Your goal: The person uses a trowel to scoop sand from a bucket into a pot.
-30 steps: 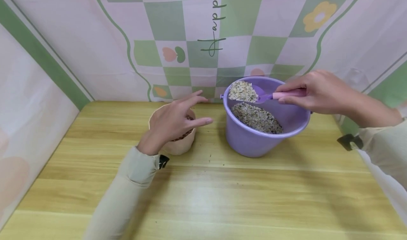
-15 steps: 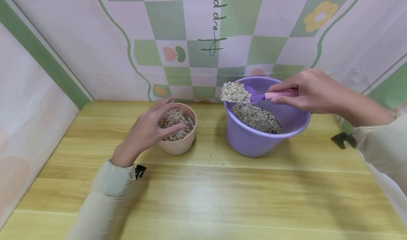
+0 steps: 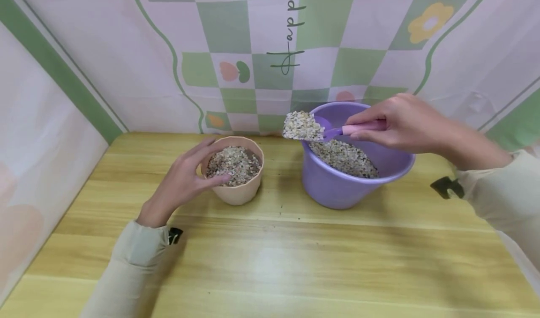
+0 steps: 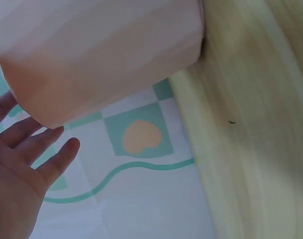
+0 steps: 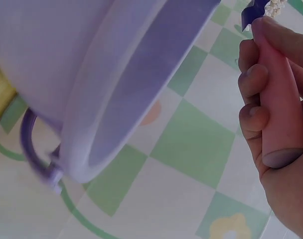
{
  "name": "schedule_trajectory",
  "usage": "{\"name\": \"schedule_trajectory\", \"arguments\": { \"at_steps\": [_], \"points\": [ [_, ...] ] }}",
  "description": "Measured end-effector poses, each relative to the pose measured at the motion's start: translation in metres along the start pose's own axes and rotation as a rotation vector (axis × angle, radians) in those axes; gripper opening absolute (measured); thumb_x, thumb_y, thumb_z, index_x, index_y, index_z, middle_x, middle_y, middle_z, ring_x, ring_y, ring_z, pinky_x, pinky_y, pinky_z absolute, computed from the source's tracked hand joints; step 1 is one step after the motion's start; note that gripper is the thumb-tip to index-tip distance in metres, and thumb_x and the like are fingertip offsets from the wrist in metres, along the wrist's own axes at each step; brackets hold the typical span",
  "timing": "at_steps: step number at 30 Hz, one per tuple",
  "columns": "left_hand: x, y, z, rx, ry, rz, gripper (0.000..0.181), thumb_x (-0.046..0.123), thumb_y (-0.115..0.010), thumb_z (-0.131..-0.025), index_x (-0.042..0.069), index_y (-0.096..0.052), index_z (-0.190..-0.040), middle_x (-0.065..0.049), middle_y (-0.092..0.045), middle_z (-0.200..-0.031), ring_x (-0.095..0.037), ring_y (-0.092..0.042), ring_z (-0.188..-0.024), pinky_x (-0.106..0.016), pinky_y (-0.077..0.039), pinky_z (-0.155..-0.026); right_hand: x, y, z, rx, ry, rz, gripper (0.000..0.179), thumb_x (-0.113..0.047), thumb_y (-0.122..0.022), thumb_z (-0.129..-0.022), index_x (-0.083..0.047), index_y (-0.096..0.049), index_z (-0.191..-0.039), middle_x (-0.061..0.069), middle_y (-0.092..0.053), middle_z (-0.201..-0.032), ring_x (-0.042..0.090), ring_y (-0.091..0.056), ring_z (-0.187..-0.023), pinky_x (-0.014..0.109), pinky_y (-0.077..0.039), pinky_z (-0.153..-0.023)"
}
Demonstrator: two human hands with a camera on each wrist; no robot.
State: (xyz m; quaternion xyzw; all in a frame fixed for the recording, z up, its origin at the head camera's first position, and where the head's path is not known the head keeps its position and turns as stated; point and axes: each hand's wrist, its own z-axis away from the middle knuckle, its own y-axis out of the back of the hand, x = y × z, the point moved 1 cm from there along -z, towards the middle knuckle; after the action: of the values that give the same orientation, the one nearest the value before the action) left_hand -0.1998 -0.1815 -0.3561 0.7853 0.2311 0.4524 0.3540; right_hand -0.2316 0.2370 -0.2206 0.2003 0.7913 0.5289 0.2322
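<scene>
My right hand grips the pink handle of a small purple trowel, its fingers wrapped round the handle in the right wrist view. Pale, gravelly grains are heaped on the blade, which juts past the left rim of a purple bucket. More of the same grains lie inside the bucket. At the left rim of a peach flowerpot is my left hand, fingers spread and thumb over the near edge. Grainy potting mix fills much of the pot. From the left wrist view, the fingertips are right at the rim.
Both containers stand towards the back of a wooden table, with a gap between them. Behind hangs a checked cloth with green squares. A few dark crumbs lie on the tabletop in front. The bucket's purple carrying handle hangs at its side.
My left hand has moved left from over the flowerpot to its rim, uncovering the pot's contents. My right hand has shifted left with the loaded trowel, bringing the blade beyond the bucket's rim.
</scene>
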Motion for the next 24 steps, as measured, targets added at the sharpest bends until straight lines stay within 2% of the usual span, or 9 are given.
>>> {"name": "schedule_trajectory", "arguments": {
  "at_steps": [4, 9, 15, 18, 21, 24],
  "points": [
    [-0.005, -0.001, 0.005, 0.006, -0.005, 0.005, 0.077, 0.05, -0.084, -0.075, 0.025, -0.056, -0.142, -0.013, -0.044, -0.153, -0.039, -0.042, -0.138, -0.065, -0.035, -0.108, -0.005, -0.004, -0.006, -0.019, 0.022, -0.026, 0.023, -0.016, -0.083, -0.081, -0.017, -0.079, -0.104, -0.027, -0.056, -0.057, -0.006, -0.033, -0.04, 0.015, -0.031, -0.04],
    [-0.01, -0.002, 0.01, 0.03, -0.052, 0.022, 0.078, 0.045, -0.088, -0.071, 0.017, -0.061, -0.138, -0.012, -0.046, -0.151, -0.037, -0.044, -0.137, -0.06, -0.037, -0.109, -0.011, -0.009, -0.014, -0.072, 0.008, -0.032, 0.02, -0.018, -0.08, -0.085, -0.02, -0.079, -0.105, -0.027, -0.049, -0.054, -0.003, -0.03, -0.042, 0.019, -0.032, -0.042],
    [-0.016, -0.003, 0.015, 0.086, -0.091, 0.047, 0.073, 0.039, -0.092, -0.066, 0.007, -0.067, -0.127, -0.014, -0.052, -0.146, -0.035, -0.049, -0.133, -0.054, -0.041, -0.109, -0.018, -0.016, -0.023, -0.131, -0.033, -0.031, 0.015, -0.027, -0.076, -0.09, -0.024, -0.079, -0.105, -0.028, -0.061, -0.067, -0.001, -0.04, -0.045, 0.022, -0.04, -0.049],
    [-0.018, -0.004, 0.016, 0.108, -0.101, 0.053, 0.063, 0.038, -0.093, -0.065, 0.006, -0.072, -0.115, -0.015, -0.054, -0.143, -0.035, -0.051, -0.132, -0.052, -0.041, -0.108, -0.021, -0.019, -0.027, -0.131, -0.029, -0.033, 0.014, -0.029, -0.076, -0.09, -0.025, -0.079, -0.103, -0.026, -0.066, -0.074, -0.001, -0.044, -0.049, 0.023, -0.043, -0.054],
    [-0.019, -0.004, 0.017, 0.127, -0.113, 0.068, 0.045, 0.034, -0.094, -0.064, 0.008, -0.075, -0.096, -0.017, -0.055, -0.142, -0.037, -0.052, -0.13, -0.053, -0.043, -0.106, -0.025, -0.021, -0.031, -0.128, -0.02, -0.032, 0.011, -0.03, -0.077, -0.089, -0.026, -0.079, -0.1, -0.025, -0.062, -0.069, 0.0, -0.043, -0.051, 0.024, -0.042, -0.056],
    [-0.018, -0.003, 0.019, 0.147, -0.121, 0.076, 0.036, 0.031, -0.095, -0.063, 0.011, -0.072, -0.083, -0.018, -0.053, -0.144, -0.039, -0.053, -0.129, -0.054, -0.044, -0.105, -0.028, -0.023, -0.036, -0.127, -0.005, -0.028, 0.008, -0.03, -0.076, -0.09, -0.028, -0.079, -0.098, -0.024, -0.054, -0.062, 0.001, -0.038, -0.052, 0.024, -0.038, -0.054]
  ]
}}
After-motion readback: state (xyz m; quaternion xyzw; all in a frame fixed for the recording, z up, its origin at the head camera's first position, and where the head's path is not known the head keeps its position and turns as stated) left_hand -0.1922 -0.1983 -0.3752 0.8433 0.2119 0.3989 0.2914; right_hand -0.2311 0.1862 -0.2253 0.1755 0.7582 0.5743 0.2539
